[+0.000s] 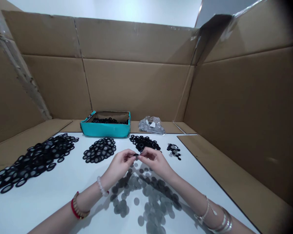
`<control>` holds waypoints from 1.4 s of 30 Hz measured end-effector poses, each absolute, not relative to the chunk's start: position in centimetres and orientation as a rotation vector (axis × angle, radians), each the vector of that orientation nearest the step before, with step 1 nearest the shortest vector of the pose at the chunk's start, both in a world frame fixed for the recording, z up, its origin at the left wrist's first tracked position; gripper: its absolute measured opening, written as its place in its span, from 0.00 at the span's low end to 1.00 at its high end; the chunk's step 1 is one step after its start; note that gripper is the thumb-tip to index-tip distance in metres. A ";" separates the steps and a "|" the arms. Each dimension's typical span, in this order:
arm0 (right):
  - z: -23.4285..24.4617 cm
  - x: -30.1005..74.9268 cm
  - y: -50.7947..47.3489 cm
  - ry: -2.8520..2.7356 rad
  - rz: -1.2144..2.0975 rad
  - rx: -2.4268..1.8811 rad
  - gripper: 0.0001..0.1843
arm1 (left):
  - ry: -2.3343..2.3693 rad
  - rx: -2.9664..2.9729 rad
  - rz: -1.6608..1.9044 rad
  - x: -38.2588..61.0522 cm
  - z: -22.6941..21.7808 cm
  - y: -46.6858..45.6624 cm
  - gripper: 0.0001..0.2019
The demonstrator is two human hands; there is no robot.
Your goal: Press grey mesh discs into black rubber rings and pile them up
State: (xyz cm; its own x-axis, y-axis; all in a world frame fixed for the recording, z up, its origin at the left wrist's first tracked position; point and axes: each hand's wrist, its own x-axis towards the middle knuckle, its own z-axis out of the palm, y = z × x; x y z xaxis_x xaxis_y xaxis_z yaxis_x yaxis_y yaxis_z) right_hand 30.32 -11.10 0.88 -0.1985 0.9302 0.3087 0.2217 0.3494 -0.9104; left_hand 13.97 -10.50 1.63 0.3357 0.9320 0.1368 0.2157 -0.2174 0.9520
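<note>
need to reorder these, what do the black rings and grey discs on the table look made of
The black rings look like matte rubber or soft plastic, dull with no shine. The grey discs look thin and slightly see-through, perhaps fine mesh, but the weave is too small to confirm.

A teal open-topped box (pixel 105 129) stands at twelve o'clock, with a crumpled clear plastic bag (pixel 151 125) just beside it toward one o'clock. Corrugated cardboard panels (pixel 136 87) enclose the white table (pixel 39 208) from nine to three o'clock.
</note>
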 end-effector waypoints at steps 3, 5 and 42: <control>1.1 30.4 -11.2 -1.680 0.918 -1.028 0.13 | 1.050 1.666 0.994 14.0 1.5 -10.6 0.09; 1.1 30.4 -11.2 -1.700 0.945 -1.037 0.13 | 1.024 1.660 1.013 13.9 1.3 -10.7 0.09; 1.2 30.4 -12.4 -1.873 0.607 -0.920 0.12 | 1.059 1.739 1.086 14.0 2.3 -11.8 0.06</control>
State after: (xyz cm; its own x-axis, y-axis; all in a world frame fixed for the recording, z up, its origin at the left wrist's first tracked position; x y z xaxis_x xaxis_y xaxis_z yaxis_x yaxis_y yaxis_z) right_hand 30.35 -12.42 1.25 -0.2861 0.8018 0.5247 0.3416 0.5969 -0.7260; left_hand 14.01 -11.83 2.29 0.2777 0.9267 0.2532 0.2296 -0.3200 0.9192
